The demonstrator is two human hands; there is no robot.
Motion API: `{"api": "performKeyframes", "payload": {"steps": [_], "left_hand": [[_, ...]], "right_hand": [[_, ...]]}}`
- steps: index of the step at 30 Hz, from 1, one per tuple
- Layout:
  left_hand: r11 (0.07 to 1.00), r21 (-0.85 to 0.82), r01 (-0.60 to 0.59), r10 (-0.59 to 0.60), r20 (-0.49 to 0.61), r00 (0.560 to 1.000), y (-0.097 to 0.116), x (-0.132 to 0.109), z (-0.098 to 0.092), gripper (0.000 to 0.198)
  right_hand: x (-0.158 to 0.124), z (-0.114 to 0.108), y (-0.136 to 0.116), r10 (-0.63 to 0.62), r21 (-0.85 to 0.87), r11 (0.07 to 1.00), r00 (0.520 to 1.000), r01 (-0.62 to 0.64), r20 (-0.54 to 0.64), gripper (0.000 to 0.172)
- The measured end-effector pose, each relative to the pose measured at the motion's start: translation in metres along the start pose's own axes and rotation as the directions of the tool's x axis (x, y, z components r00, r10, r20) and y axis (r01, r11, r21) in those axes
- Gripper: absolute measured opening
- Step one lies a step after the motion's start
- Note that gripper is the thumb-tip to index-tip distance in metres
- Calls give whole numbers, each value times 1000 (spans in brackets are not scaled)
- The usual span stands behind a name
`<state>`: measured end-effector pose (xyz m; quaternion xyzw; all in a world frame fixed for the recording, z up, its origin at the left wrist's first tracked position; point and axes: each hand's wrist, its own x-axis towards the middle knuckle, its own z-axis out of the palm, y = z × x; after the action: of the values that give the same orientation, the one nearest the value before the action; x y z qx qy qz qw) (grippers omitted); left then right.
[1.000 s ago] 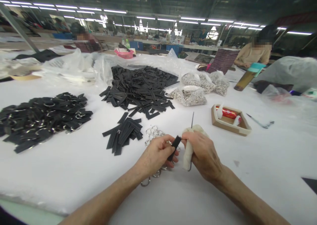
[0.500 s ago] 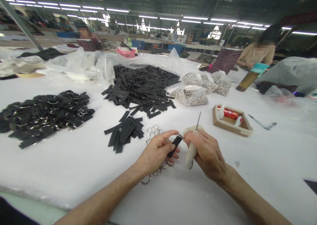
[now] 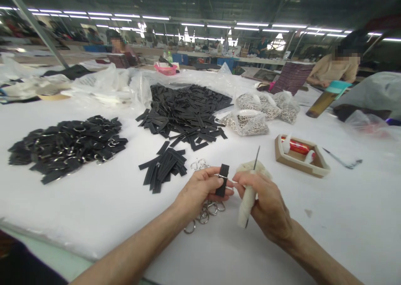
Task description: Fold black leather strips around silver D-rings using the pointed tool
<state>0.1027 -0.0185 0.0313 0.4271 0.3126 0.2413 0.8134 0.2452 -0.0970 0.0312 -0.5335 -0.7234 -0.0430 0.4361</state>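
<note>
My left hand (image 3: 203,187) is closed on a short black strap (image 3: 223,184). A metal D-ring (image 3: 222,176) sits across that strap, which stands nearly upright between thumb and fingers. My right hand (image 3: 269,201) grips an awl-like tool with a pale wrapped handle (image 3: 247,207) and a thin metal spike (image 3: 257,157) pointing up. Its thumb and forefinger are just right of the strap. Several loose metal rings (image 3: 203,215) lie under and around my left hand. A small heap of black straps (image 3: 164,168) is left of it, and a beige pad (image 3: 263,169) lies behind my right hand.
A large pile of black straps (image 3: 188,109) is ahead; straps with rings (image 3: 69,145) are heaped left. Bags of metal rings (image 3: 247,123), a cardboard tray (image 3: 313,170), a metal tool (image 3: 341,161) and a bottle (image 3: 322,103) are on the right. Co-workers sit beyond.
The black strap has turned from tilted to nearly upright, and its upper end now extends above the ring. My right fingers have moved slightly away from the ring. The view has shifted a little left.
</note>
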Motion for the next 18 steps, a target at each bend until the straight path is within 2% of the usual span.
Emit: {"api": "performKeyframes", "payload": {"steps": [4,6,11,14,18], "left_hand": [[984,-176,8,-22,-80,997,1,1,1,15],[973,-230,14,-28,-57,998,1,1,1,13],[952,-300,56,-50,29,998,-1,0,2,17],[932,-353,82,-83,11,996,-2,-3,5,19],[912,-397,104,-124,-25,992,0,-5,8,12]], "right_hand": [[2,5,-7,-199,-29,979,978,201,70,18],[3,8,-7,-237,-88,965,967,245,98,19],[4,9,-7,-247,-103,961,964,257,98,15],[5,6,-9,-231,-44,972,972,233,46,17],[2,6,-9,-125,44,991,992,125,11,18]]}}
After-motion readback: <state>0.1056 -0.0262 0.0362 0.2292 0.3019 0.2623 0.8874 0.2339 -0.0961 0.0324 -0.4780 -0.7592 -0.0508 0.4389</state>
